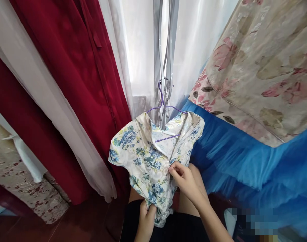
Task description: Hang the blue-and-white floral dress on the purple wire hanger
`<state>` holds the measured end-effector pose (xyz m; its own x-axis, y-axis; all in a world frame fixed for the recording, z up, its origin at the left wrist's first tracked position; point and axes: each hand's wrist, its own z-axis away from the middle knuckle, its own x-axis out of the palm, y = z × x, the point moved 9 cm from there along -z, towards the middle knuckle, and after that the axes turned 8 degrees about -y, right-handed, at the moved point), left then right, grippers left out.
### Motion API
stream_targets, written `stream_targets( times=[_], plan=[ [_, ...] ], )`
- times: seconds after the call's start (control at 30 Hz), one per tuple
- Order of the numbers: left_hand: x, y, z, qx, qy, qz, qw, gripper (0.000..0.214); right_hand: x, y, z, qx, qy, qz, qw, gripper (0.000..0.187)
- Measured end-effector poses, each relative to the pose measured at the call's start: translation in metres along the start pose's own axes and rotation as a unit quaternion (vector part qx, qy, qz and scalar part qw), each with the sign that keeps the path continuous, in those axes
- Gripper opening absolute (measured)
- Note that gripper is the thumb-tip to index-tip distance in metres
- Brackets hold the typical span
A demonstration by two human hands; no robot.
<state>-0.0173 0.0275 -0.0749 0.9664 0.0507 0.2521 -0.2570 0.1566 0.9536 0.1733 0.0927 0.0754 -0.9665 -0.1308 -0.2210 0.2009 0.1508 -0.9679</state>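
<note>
Black clothing (186, 227) lies nearest; over it the left hand (146, 215), grip closed, holds the lower part of a blue-floral blouse (145, 158). Just beyond, the right hand (185, 178) pinches its front opening. The blouse hangs from a purple hanger (162, 99), before white curtains (138, 43).

2 bare hands (182, 176) (145, 218), bare forearms (210, 210), black lower garment (187, 226)

"What do we see?"
"We see a short-sleeved white blouse (147, 161) with blue and green flowers, its shoulders draped over both ends of a purple hanger (161, 95)."
"Its front?"
"We find the neckline gaping in a deep V, the lower part bunched and creased."
</note>
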Motion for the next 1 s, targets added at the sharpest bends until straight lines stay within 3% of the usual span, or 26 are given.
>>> stream_targets(
  times=[0.2, 0.3, 0.4, 0.5, 0.57, 0.63, 0.7, 0.77, 0.83, 0.9, 1.0],
  plan=[
    [0.016, -0.007, 0.011, -0.002, 0.053, -0.005, 0.999, 0.036, -0.005, -0.003, -0.003, 0.013, 0.037, 0.029, 0.999, 0.029],
    [0.022, -0.009, 0.008, 0.005, 0.036, -0.019, 0.999, 0.037, -0.018, 0.007, -0.005, 0.041, 0.039, 0.031, 0.998, 0.029],
    [0.01, -0.008, -0.007, 0.011, 0.03, -0.064, 0.997, 0.033, -0.03, 0.009, 0.004, 0.038, 0.022, 0.034, 0.998, 0.034],
    [-0.02, 0.019, -0.021, 0.112, 0.118, -0.091, 0.982, 0.036, -0.03, 0.009, 0.018, 0.039, 0.006, -0.007, 0.999, 0.037],
    [-0.028, 0.048, -0.017, 0.212, 0.187, -0.116, 0.952, 0.043, -0.026, 0.01, 0.025, 0.047, 0.017, -0.05, 0.997, 0.037],
    [-0.01, 0.078, -0.01, 0.301, 0.18, -0.168, 0.921, 0.041, -0.02, 0.011, 0.03, 0.049, 0.04, -0.091, 0.994, 0.038],
    [0.031, 0.101, -0.009, 0.352, 0.08, -0.231, 0.904, 0.036, -0.011, 0.011, 0.035, 0.045, 0.048, -0.124, 0.99, 0.041],
    [0.074, 0.112, -0.012, 0.355, -0.041, -0.268, 0.895, 0.033, 0.002, 0.01, 0.04, 0.047, 0.035, -0.15, 0.987, 0.042],
    [0.102, 0.119, -0.014, 0.345, -0.11, -0.279, 0.889, 0.028, 0.012, 0.007, 0.048, 0.056, 0.015, -0.168, 0.984, 0.041],
    [0.115, 0.124, -0.014, 0.347, -0.138, -0.28, 0.884, 0.02, 0.014, 0.002, 0.053, 0.065, 0.002, -0.176, 0.982, 0.041],
    [0.12, 0.127, -0.01, 0.351, -0.141, -0.292, 0.879, 0.018, 0.004, -0.01, 0.048, 0.084, -0.007, -0.195, 0.977, 0.041]
  ],
)
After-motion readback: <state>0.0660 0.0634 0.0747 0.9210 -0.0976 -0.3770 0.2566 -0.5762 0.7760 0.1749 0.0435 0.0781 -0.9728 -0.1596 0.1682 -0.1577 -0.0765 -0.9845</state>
